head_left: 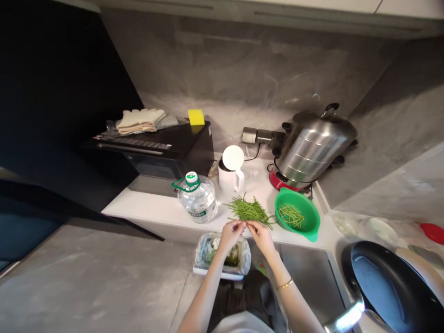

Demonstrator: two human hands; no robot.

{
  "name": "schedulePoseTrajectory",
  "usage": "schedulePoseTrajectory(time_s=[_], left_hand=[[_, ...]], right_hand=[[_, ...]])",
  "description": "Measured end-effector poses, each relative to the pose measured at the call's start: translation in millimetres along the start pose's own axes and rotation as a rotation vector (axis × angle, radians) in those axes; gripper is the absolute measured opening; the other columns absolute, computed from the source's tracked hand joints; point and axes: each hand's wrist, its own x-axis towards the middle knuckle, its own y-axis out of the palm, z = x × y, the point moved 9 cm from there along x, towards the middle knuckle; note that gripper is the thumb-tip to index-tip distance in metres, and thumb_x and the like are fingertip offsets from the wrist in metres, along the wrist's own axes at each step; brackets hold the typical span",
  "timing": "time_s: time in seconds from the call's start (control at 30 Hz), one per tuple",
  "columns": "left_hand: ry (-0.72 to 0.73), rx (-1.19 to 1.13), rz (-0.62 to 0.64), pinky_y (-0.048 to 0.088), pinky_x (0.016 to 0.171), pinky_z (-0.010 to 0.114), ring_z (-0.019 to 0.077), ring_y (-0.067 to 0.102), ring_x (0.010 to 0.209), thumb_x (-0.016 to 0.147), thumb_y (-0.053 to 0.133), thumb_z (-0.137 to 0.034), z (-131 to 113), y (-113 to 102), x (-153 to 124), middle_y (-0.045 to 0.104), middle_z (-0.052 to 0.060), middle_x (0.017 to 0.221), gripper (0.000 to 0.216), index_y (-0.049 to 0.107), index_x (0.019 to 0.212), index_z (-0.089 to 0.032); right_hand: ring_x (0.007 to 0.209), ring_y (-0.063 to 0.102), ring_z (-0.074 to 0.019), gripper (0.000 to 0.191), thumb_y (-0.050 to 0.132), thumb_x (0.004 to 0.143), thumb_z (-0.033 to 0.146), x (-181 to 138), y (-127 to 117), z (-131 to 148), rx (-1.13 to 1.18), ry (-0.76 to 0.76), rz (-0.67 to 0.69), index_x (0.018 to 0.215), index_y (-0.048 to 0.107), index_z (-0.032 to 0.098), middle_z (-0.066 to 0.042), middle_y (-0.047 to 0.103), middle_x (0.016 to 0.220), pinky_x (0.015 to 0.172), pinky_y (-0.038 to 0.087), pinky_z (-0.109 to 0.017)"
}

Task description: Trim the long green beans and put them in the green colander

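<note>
My left hand [233, 232] and my right hand [260, 235] meet fingertip to fingertip at the counter's front edge, both in a closed pinch. Whatever is between the fingers is too small to make out. Just behind them lies a loose pile of thin green stems [248, 208] on the white counter. To its right stands a green colander [314, 215] with shorter stem pieces [291, 216] in it. Below my hands is a lined bin [197, 254], holding green scraps and something white, partly hidden by my left forearm.
A large water bottle [199, 201] and a white jug [227, 181] with its lid raised stand left of the pile. Behind the colander is a tall steel steamer [312, 148] on a red base. A black wok [378, 282] sits at right; a black oven-like box [166, 152] stands at left.
</note>
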Motion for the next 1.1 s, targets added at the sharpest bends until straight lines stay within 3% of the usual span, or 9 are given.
schedulePoseTrajectory(time_s=[0.13, 0.23, 0.37, 0.5, 0.67, 0.93, 1.1], left_hand=[[-0.018, -0.015, 0.004, 0.042, 0.053, 0.021, 0.0101, 0.05, 0.052, 0.073, 0.061, -0.044, -5, 0, -3, 0.055, 0.0, 0.056, 0.033, 0.065, 0.072, -0.011], [-0.088, -0.167, 0.102, 0.04, 0.049, 0.02, 0.0084, 0.047, 0.048, 0.067, 0.068, -0.043, -4, 10, -5, 0.053, -0.002, 0.052, 0.032, 0.063, 0.066, -0.011], [-0.158, -0.299, 0.223, 0.043, 0.052, 0.021, 0.0091, 0.051, 0.051, 0.067, 0.068, -0.04, -5, 23, -12, 0.062, 0.002, 0.059, 0.03, 0.068, 0.07, -0.01], [-0.201, -0.362, 0.233, 0.046, 0.055, 0.022, 0.0109, 0.056, 0.057, 0.067, 0.07, -0.035, -7, 24, -21, 0.067, 0.006, 0.068, 0.028, 0.071, 0.078, -0.009], [-0.241, -0.377, 0.263, 0.047, 0.056, 0.023, 0.0104, 0.055, 0.053, 0.064, 0.07, -0.031, -3, 24, -30, 0.067, 0.006, 0.065, 0.024, 0.072, 0.075, -0.01], [-0.296, -0.407, 0.227, 0.047, 0.053, 0.023, 0.0114, 0.057, 0.052, 0.062, 0.068, -0.03, 14, 29, -31, 0.068, 0.006, 0.063, 0.022, 0.071, 0.072, -0.01], [-0.305, -0.499, 0.242, 0.046, 0.054, 0.023, 0.0106, 0.056, 0.052, 0.061, 0.07, -0.029, 17, 32, -32, 0.067, 0.006, 0.063, 0.021, 0.07, 0.071, -0.01]], right_hand=[[0.082, 0.064, -0.0189, 0.02, 0.051, 0.086, 0.022, -7, -5, 5, 0.003, -0.013, 0.014, 0.095, 0.068, 0.02, -0.006, 0.07, 0.089, 0.076, 0.05, -0.031], [0.084, 0.064, -0.0186, 0.019, 0.051, 0.087, 0.022, -15, -12, 5, 0.012, -0.002, -0.004, 0.095, 0.068, 0.02, -0.007, 0.069, 0.09, 0.077, 0.05, -0.031], [0.085, 0.064, -0.0187, 0.018, 0.052, 0.086, 0.023, -21, -20, 5, 0.011, -0.009, 0.009, 0.095, 0.069, 0.02, -0.007, 0.07, 0.091, 0.078, 0.051, -0.032], [0.087, 0.064, -0.0187, 0.019, 0.053, 0.085, 0.021, -23, -22, 7, 0.031, -0.023, 0.043, 0.095, 0.069, 0.021, -0.007, 0.07, 0.092, 0.079, 0.052, -0.032], [0.087, 0.065, -0.0191, 0.02, 0.053, 0.086, 0.022, -29, -19, 8, 0.023, -0.011, 0.1, 0.095, 0.071, 0.024, -0.006, 0.07, 0.092, 0.081, 0.052, -0.034], [0.079, 0.065, -0.0192, 0.017, 0.058, 0.082, 0.029, -36, -19, -7, 0.068, 0.095, 0.152, 0.091, 0.072, 0.023, -0.006, 0.071, 0.088, 0.075, 0.054, -0.034], [0.064, 0.064, -0.0174, 0.019, 0.066, 0.075, 0.035, -43, -7, -30, 0.3, 0.313, 0.077, 0.085, 0.071, 0.02, -0.004, 0.071, 0.073, 0.065, 0.055, -0.032]])
